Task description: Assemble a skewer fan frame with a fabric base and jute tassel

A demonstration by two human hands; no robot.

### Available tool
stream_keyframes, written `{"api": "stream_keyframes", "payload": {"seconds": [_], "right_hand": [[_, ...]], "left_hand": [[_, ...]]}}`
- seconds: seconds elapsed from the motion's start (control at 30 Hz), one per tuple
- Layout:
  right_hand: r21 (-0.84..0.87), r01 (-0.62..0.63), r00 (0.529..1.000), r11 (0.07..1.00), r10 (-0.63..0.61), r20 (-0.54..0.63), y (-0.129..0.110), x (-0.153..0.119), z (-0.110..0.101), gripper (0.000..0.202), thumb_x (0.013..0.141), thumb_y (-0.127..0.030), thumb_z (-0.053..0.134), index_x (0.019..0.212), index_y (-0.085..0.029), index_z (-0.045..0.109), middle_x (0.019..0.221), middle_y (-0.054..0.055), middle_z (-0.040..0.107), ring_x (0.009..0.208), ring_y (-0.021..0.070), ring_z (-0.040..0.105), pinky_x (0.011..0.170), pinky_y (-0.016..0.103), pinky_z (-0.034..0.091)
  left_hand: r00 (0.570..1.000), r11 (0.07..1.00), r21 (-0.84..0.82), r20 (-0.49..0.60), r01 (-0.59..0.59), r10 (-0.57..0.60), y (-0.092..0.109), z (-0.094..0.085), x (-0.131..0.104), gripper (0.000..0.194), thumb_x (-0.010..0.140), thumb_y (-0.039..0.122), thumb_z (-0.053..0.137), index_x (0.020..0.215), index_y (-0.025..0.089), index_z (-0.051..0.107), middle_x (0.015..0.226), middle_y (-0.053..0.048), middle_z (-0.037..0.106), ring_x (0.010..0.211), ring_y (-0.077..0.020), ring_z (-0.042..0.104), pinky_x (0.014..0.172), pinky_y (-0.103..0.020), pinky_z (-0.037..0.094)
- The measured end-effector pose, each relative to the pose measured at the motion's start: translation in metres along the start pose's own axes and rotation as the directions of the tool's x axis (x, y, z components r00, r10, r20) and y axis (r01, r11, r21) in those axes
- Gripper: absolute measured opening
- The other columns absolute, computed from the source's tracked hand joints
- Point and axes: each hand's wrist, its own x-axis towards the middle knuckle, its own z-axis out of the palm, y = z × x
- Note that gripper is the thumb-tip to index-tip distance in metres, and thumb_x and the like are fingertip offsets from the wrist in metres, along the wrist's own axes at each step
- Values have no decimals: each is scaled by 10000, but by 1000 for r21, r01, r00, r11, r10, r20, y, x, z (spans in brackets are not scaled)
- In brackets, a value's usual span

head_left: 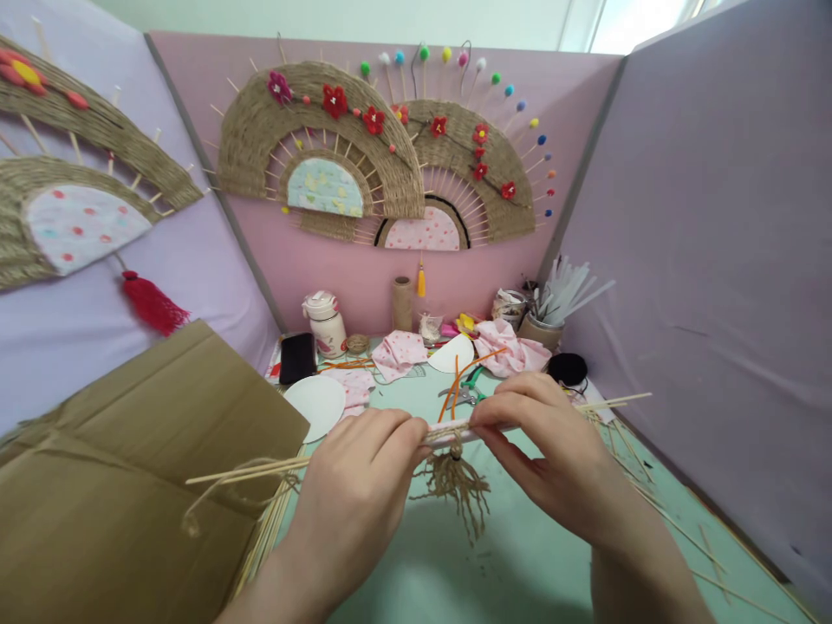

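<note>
Both my hands hold a narrow pink-and-white fabric piece (448, 432) seen edge-on, with twine along its upper edge. My left hand (364, 485) pinches its left end, and my right hand (542, 433) grips the right end between thumb and fingers. Thin bamboo sticks (256, 471) stick out to the left past my left hand, with a loose loop of twine (195, 516) around them. More stick ends (617, 402) show beyond my right hand. A frayed twine tassel (458, 485) hangs below the piece. My fingers cover much of both ends.
Pliers (463, 396), orange strips (453, 390), white card shapes (318, 406) and pink cloth (510, 348) lie behind my hands. A cardboard sheet (130, 468) stands at left; loose sticks (682, 529) lie at right. Woven fans (325, 113) hang on the pink panel.
</note>
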Motion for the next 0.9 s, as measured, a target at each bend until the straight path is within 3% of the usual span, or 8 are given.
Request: {"api": "stream_keyframes", "payload": {"seconds": [0.2, 0.33, 0.43, 0.53, 0.67, 0.9], "right_hand": [[44, 18, 1000, 999, -18, -6, -5, 2, 4, 173, 923, -60, 531, 960, -221, 584, 843, 20, 635, 852, 169, 577, 772, 330, 461], [118, 47, 997, 992, -40, -69, -4, 0, 2, 260, 897, -82, 574, 1094, -248, 540, 1027, 51, 682, 995, 209, 622, 849, 380, 496], [33, -5, 1000, 999, 5, -22, 3, -3, -2, 363, 868, -178, 666, 1194, -241, 516, 1141, 80, 672, 1081, 247, 613, 918, 429, 483], [-69, -68, 995, 995, 72, 64, 9, -4, -4, 329, 882, -249, 679, 1176, -235, 533, 1079, 73, 688, 1011, 252, 624, 876, 430, 484], [-75, -42, 996, 996, 48, 73, 11, -3, -1, 217, 927, -228, 626, 1123, -221, 534, 949, 46, 711, 884, 215, 617, 805, 390, 472], [-41, -26, 994, 999, 31, 102, 6, -4, 1, 296, 890, -180, 664, 1150, -232, 531, 923, 21, 706, 846, 203, 620, 791, 373, 464]], "left_hand": [[1000, 1000, 3, 5, 7, -7, 1, 0, 1, 95, 940, 152, 545, 998, 172, 617, 869, -40, 675, 804, -195, 619, 729, -332, 492], [1000, 1000, 0, 4, 10, -10, 1, -1, 2, 95, 948, 168, 535, 992, 176, 619, 864, -40, 674, 781, -187, 613, 707, -319, 488], [1000, 1000, 2, 0, 10, -10, 0, -1, 2, 96, 948, 165, 532, 991, 177, 617, 875, -44, 679, 790, -191, 619, 716, -322, 489], [1000, 1000, -2, 1, 9, -9, 0, -2, 1, 94, 950, 169, 531, 997, 180, 612, 888, -46, 681, 804, -197, 622, 727, -329, 487], [999, 999, -29, 16, 42, -41, 0, -5, 1, 75, 952, 213, 548, 994, 193, 608, 904, -39, 675, 842, -202, 621, 751, -337, 476], [990, 986, -102, 51, 133, -129, 3, -8, 0, 69, 958, 201, 541, 938, 202, 607, 883, -15, 663, 809, -172, 604, 738, -327, 449]]}}
